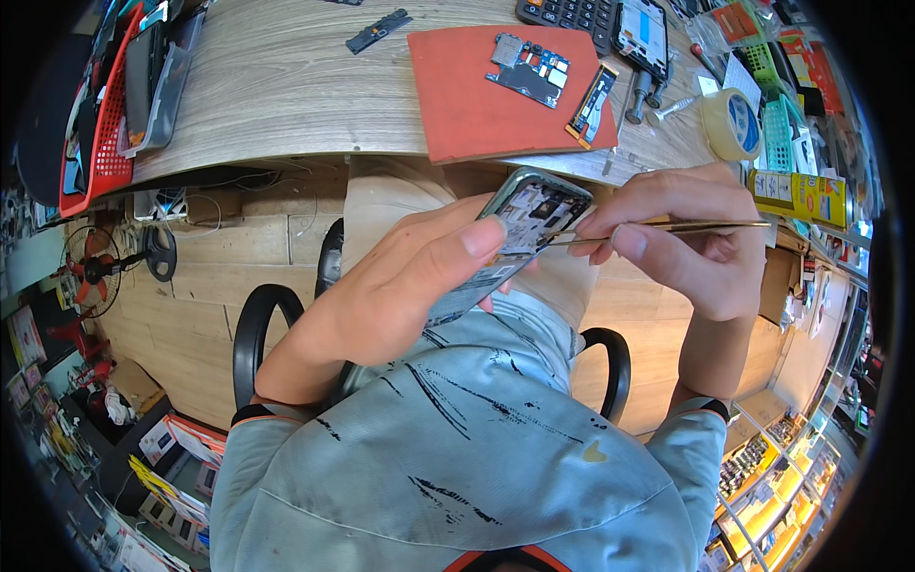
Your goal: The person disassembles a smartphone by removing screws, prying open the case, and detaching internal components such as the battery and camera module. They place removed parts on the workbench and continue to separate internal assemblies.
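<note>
The left hand [400, 286] gripped an opened phone [519, 234] at centre frame, thumb pressed along its near edge, fingers wrapped beneath, exposed interior facing up. The right hand [691, 238] pinched gold-coloured tweezers [658, 229] between thumb and fingers; the tips rested inside the phone's upper right corner.

Above the hands, on the wooden desk [286, 86], lay a red-orange mat [467, 105] carrying a detached circuit board [529, 69] and a narrow strip component [591, 103]. A dark calculator [567, 14] and a second phone body [643, 33] lay at the upper edge.

At upper right sat a roll of clear tape [732, 122], green plastic baskets [777, 133], and a yellow rectangular package [799, 195] with printed labels. Orange and red packets [739, 19] lined the top right corner. A red basket [105, 114] holding dark flat items occupied the upper left. Coloured boxes lay on the floor at lower left, too small to be told apart.
</note>
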{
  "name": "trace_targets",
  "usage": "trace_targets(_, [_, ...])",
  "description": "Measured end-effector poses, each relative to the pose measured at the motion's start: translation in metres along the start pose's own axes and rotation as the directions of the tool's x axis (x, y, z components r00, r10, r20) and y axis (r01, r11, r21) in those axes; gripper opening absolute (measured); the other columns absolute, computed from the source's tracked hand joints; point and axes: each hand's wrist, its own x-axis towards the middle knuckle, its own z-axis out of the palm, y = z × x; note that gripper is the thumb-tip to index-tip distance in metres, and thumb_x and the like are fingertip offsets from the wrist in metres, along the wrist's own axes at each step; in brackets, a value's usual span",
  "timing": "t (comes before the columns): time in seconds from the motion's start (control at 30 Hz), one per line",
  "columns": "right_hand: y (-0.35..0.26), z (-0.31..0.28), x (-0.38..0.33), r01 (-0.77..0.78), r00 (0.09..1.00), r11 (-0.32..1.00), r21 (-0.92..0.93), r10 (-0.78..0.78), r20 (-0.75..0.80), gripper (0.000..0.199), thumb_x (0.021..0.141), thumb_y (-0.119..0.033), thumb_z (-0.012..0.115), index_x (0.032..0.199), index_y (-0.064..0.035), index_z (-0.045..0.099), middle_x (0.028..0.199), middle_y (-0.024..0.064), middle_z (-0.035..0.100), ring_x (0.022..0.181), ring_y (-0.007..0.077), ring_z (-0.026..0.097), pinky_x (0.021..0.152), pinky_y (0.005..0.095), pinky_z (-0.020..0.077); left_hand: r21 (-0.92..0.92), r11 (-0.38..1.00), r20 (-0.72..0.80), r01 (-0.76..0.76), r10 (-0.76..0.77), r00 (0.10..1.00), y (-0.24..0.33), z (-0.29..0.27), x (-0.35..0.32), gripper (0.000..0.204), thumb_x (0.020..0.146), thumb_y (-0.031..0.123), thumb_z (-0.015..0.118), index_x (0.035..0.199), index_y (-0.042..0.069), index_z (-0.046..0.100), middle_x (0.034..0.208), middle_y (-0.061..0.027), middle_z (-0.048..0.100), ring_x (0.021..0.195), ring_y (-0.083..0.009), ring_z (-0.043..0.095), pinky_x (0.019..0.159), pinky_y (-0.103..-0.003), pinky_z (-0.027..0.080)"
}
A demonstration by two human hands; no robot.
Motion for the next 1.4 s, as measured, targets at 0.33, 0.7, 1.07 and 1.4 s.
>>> trace_targets(0.33, [0.000,0.007,-0.003,-0.031,0.999,1.000,0.003,0.031,-0.040,0.021,0.094,-0.004,0.070,0.104,0.0115,0.079,0.091,0.0223,0.080,0.076,0.0247,0.079,0.071,0.0334,0.0636,0.077,0.997,0.012,-0.008,0.007,1.000,0.001,-0.002,0.000,0.052,0.118,0.038,0.035,0.124,-0.004,0.065,0.104,-0.0156,0.067,0.092,-0.0247,0.061,0.085,-0.037,0.049])
trace_targets(0.7, [-0.005,0.019,-0.001,-0.427,0.871,0.821,0.379,0.486,-0.072,0.016,0.099,0.001,0.066,0.105,0.0111,0.077,0.088,0.0187,0.079,0.074,0.0218,0.078,0.066,0.0321,0.0631,0.080,0.995,-0.050,0.066,-0.062,0.997,0.001,0.006,0.000,0.059,0.118,0.039,0.038,0.156,-0.005,0.051,0.109,-0.0150,0.070,0.090,-0.0228,0.063,0.083,-0.036,0.052])
trace_targets(1.07, [0.002,0.042,-0.005,-0.389,0.881,0.853,0.348,0.455,-0.133,0.019,0.102,-0.001,0.063,0.108,0.0116,0.076,0.093,0.0179,0.078,0.083,0.0209,0.077,0.076,0.0332,0.0647,0.221,0.973,-0.088,0.063,-0.044,0.995,-0.002,0.008,0.003,0.060,0.118,0.037,0.043,0.166,0.000,0.043,0.096,-0.0116,0.065,0.086,-0.0196,0.062,0.080,-0.034,0.050])
trace_targets(1.4, [-0.001,0.044,0.001,-0.529,0.786,0.758,0.381,0.607,-0.116,0.021,0.102,-0.006,0.061,0.108,0.0080,0.076,0.091,0.0160,0.078,0.081,0.0210,0.078,0.077,0.0336,0.0647,0.403,0.915,-0.090,0.019,0.019,0.996,-0.007,0.010,-0.001,0.061,0.119,0.032,0.045,0.168,-0.003,0.037,0.137,-0.0313,0.065,0.127,-0.0434,0.065,0.110,-0.044,0.047])
